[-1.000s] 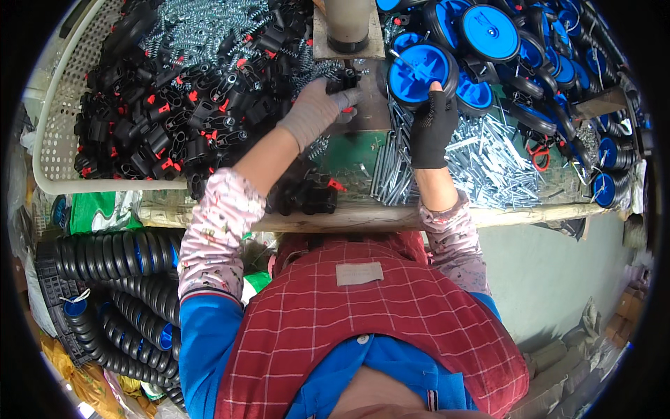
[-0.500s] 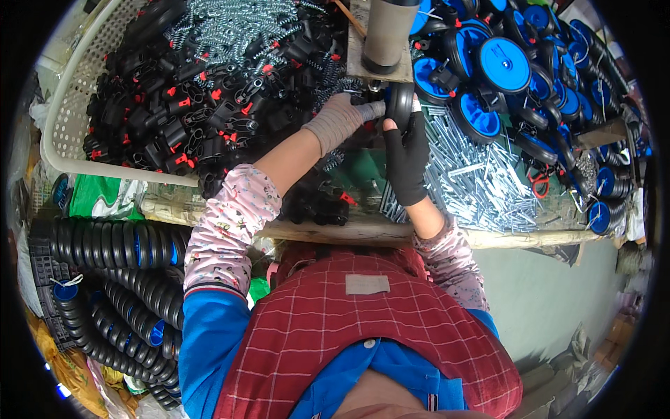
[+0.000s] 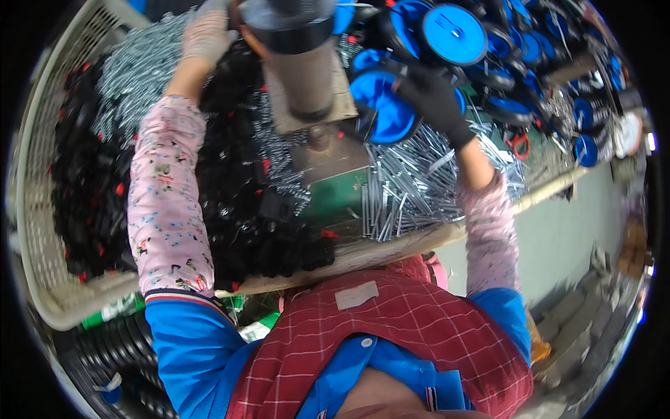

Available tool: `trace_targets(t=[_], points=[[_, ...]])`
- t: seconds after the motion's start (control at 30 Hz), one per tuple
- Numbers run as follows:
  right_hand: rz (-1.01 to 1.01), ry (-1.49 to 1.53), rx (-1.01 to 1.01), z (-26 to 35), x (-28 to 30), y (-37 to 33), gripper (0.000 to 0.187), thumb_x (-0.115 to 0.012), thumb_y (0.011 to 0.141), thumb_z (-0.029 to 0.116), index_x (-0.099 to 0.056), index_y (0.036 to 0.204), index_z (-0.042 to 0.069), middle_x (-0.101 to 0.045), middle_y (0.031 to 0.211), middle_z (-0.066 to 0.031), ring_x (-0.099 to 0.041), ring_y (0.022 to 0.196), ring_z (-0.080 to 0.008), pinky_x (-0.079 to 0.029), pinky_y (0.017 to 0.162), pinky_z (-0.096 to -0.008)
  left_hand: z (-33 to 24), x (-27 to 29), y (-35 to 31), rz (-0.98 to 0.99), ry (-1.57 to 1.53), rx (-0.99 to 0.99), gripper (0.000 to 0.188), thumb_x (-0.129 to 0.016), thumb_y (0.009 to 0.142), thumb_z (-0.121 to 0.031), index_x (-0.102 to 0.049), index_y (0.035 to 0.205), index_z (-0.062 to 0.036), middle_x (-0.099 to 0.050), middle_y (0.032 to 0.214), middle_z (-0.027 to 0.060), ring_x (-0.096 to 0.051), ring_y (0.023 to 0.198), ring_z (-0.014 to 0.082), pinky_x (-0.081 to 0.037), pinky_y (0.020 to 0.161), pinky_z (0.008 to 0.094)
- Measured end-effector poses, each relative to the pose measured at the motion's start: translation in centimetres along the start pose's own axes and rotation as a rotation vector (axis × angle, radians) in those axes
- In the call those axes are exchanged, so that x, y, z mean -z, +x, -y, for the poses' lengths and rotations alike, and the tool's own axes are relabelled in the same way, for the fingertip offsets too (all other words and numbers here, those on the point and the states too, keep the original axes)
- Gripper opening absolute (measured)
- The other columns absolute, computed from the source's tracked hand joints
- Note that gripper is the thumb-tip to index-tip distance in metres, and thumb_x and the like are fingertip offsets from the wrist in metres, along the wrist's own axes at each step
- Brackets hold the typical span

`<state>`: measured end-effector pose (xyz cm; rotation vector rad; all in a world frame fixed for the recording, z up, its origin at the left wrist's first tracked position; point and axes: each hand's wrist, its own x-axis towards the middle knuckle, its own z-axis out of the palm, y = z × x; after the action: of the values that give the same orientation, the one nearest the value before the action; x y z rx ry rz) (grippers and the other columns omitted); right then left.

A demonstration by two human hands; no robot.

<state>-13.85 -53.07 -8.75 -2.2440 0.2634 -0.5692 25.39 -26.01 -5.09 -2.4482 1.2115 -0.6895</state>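
Note:
My left hand [image 3: 208,36], in a pale grey glove, reaches to the far left beside the heap of metal springs [image 3: 143,73]. Its fingers are blurred and partly cut off by the top edge, so what they hold, if anything, is unclear. A brown stick [image 3: 251,33] lies close by, against the press column [image 3: 301,77]. In a black glove with bare fingertips, my right hand [image 3: 434,101] grips the side of a blue wheel with a black tyre [image 3: 382,105]. This wheel is tilted, its blue face up, above the loose metal pins [image 3: 408,192].
A white perforated crate [image 3: 35,230] on the left holds springs and black plastic parts [image 3: 237,230] with red tabs. More blue wheels [image 3: 455,33] pile up at the far right. Red-handled scissors [image 3: 520,145] lie near the wooden table edge [image 3: 398,248].
My left hand has left the wheel under the press and swung far left. My right hand has carried the wheel right, out from under the column. The view has shifted too.

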Motion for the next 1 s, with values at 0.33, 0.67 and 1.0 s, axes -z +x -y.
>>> trace_targets(t=[0.33, 0.67, 1.0], points=[[0.05, 0.352, -0.003, -0.5, 5.7, -0.4, 0.03, -0.065, 0.097, 0.024, -0.066, 0.116, 0.001, -0.073, 0.097, -0.008, -0.066, 0.088, -0.0095, -0.052, 0.08, -0.0295, 2.9, 9.4, -4.8, -0.414, 0.062, 0.349, 0.041, -0.069, 0.085, -0.041, -0.07, 0.1, -0.0037, -0.07, 0.097, 0.0194, -0.069, 0.094, 0.0343, -0.055, 0.083, 0.0406], [0.27, -0.873, 0.122, -3.3, -2.1, -5.2, 0.014, -0.072, 0.078, 0.025, -0.071, 0.081, 0.011, -0.07, 0.08, -0.0105, -0.07, 0.082, -0.0314, -0.053, 0.064, -0.0459, -3.7, 17.9, -26.3, -0.234, -0.158, 0.308, 0.058, -0.076, 0.083, -0.03, -0.058, 0.133, -0.0054, -0.064, 0.123, 0.0174, -0.061, 0.113, 0.0359, -0.047, 0.098, 0.0419], [0.284, -0.914, 0.091, -3.1, -3.3, -4.0, 0.013, -0.063, 0.079, 0.015, -0.075, 0.081, 0.011, -0.073, 0.086, -0.015, -0.073, 0.081, -0.0327, -0.056, 0.069, -0.0453, 8.7, 13.4, -24.2, 0.429, -0.836, 0.675, 0.087, -0.079, 0.079, -0.048, -0.046, 0.144, -0.0012, -0.064, 0.126, 0.0203, -0.064, 0.112, 0.029, -0.053, 0.093, 0.0418]])
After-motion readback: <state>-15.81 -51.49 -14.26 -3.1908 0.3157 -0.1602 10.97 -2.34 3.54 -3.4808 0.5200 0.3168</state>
